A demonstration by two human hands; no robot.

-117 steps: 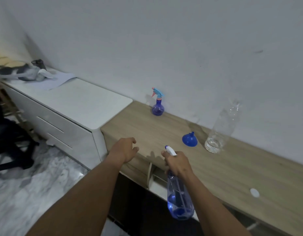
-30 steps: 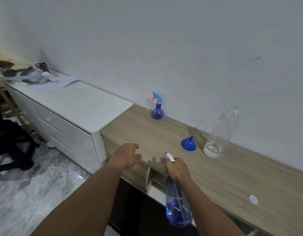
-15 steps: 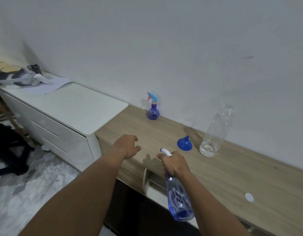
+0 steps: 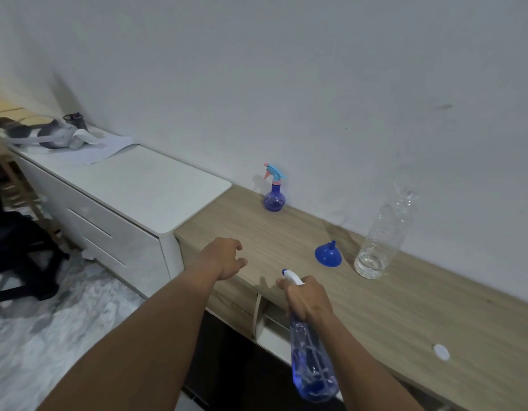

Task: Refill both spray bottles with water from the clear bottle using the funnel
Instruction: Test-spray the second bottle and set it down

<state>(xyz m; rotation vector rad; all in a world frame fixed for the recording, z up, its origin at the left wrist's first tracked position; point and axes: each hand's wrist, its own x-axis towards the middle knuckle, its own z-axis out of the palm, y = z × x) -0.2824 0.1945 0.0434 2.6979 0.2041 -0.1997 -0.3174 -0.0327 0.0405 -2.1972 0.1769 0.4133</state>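
My right hand [image 4: 308, 298] grips the white trigger head of a tall blue spray bottle [image 4: 311, 360], which hangs below the front edge of the wooden counter [image 4: 434, 307] with its nozzle pointing left. My left hand [image 4: 225, 258] hovers over the counter's left front corner, fingers curled and apart, holding nothing. A small round purple spray bottle [image 4: 274, 192] with a blue and pink trigger stands by the wall. A blue funnel [image 4: 328, 254] rests upside down on the counter. Beside it stands the uncapped clear bottle [image 4: 382, 235], with a little water at the bottom.
A white bottle cap [image 4: 441, 351] lies on the counter at the right. A white drawer cabinet [image 4: 132, 197] adjoins the counter on the left, with paper and a headset at its far end. A black chair [image 4: 16, 256] stands on the marbled floor.
The view has shifted a little. My right hand keeps holding the tall spray bottle at the counter's edge, and my left hand stays hovering near the corner.
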